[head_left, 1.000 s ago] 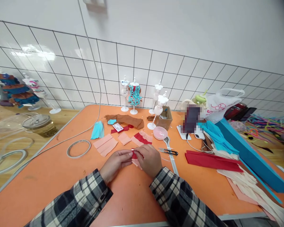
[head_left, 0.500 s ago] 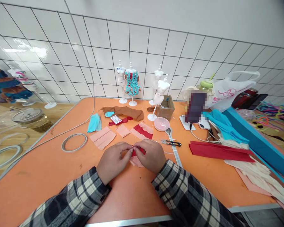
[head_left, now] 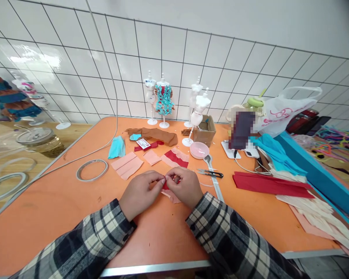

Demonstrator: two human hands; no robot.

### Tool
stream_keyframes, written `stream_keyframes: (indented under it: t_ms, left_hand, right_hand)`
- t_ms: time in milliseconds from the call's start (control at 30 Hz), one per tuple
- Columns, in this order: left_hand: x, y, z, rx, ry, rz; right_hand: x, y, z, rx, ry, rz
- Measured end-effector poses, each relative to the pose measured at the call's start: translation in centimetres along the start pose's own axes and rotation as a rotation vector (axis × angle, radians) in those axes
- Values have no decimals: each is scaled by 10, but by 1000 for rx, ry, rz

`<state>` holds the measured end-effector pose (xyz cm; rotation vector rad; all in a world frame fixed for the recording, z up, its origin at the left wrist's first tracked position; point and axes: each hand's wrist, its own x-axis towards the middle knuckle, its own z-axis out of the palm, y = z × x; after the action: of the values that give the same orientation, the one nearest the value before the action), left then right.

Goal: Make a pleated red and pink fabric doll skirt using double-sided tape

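My left hand [head_left: 142, 193] and my right hand [head_left: 188, 187] meet over the table's near middle, fingertips pinched together. Between and below them is a red and pink crepe paper piece [head_left: 172, 197], mostly covered by my fingers; both hands grip its red part. Just beyond lies a pink crepe paper piece with a red strip [head_left: 177, 159]. Further left are a plain pink piece [head_left: 127, 165] and a smaller pink square [head_left: 152, 157]. Thread snips [head_left: 211, 173] rest to the right of my right hand, across a grey strip with a spoon [head_left: 209, 164].
White mini dress forms [head_left: 200, 104] stand along the tiled wall, one in a turquoise ruffled dress [head_left: 164, 100]. Around are a pink bowl [head_left: 199, 150], a cardboard box [head_left: 206, 131], a tape roll [head_left: 92, 170], folded red paper [head_left: 270, 185] and a phone [head_left: 242, 130].
My fingertips have shifted slightly, and the right fingers are more curled, with a gap showing between them. The paper has turned a little beneath. The whole view has tilted slightly.
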<state>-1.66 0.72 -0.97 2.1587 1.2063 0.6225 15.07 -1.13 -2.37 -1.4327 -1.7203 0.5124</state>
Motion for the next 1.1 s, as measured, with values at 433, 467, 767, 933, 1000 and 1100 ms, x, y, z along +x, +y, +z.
stream_keyframes:
  t_ms: [433, 467, 767, 933, 1000, 1100]
  left_hand:
    - [6, -5, -3, -240, 11, -141]
    - [6, -4, -3, -237, 5, -124]
    - [6, -5, -2, -155, 11, -85]
    - [7, -2, -4, -139, 21, -72]
    - [7, -2, -4, -148, 17, -93]
    - [7, -3, -5, -181, 7, -117]
  right_hand:
    - [-5, 3, 6, 63, 62, -36]
    - [-4, 2, 6, 63, 70, -19]
    - [-2, 1, 6, 75, 59, 56]
    - [-2, 3, 7, 136, 38, 94]
    - [-1, 4, 7, 138, 33, 79]
    - [-1, 3, 6, 127, 35, 53]
